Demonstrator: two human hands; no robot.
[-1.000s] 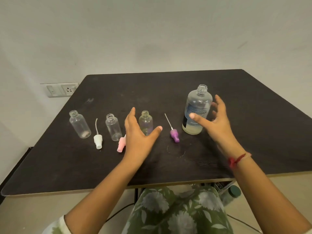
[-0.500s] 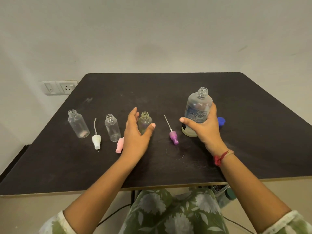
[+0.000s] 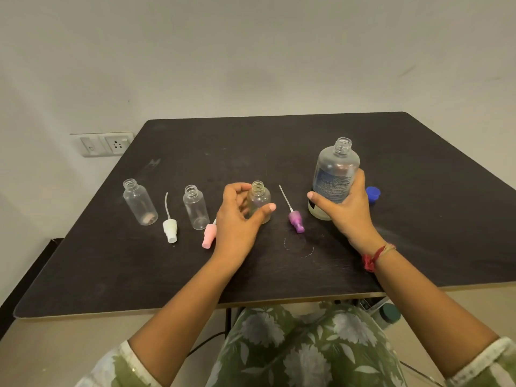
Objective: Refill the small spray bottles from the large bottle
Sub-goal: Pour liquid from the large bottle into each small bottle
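On the dark tabletop (image 3: 279,141) the left hand (image 3: 237,216) curls round a small bottle (image 3: 259,199), thumb across its front and fingers at its left side; the bottle stands upright, neck open, above the palm. The right hand (image 3: 346,208) grips the large bottle (image 3: 336,169) low on its labelled body, thumb across the front, fingers wrapped behind; it stands upright, uncapped, with a little pale liquid at the bottom. A blue cap (image 3: 372,193) lies just right of that hand. A purple sprayer (image 3: 295,219) lies between the two hands. Left of the left hand are a pink sprayer (image 3: 208,236), the middle bottle (image 3: 195,208), a white sprayer (image 3: 169,227) and the far-left bottle (image 3: 138,202), both bottles open.
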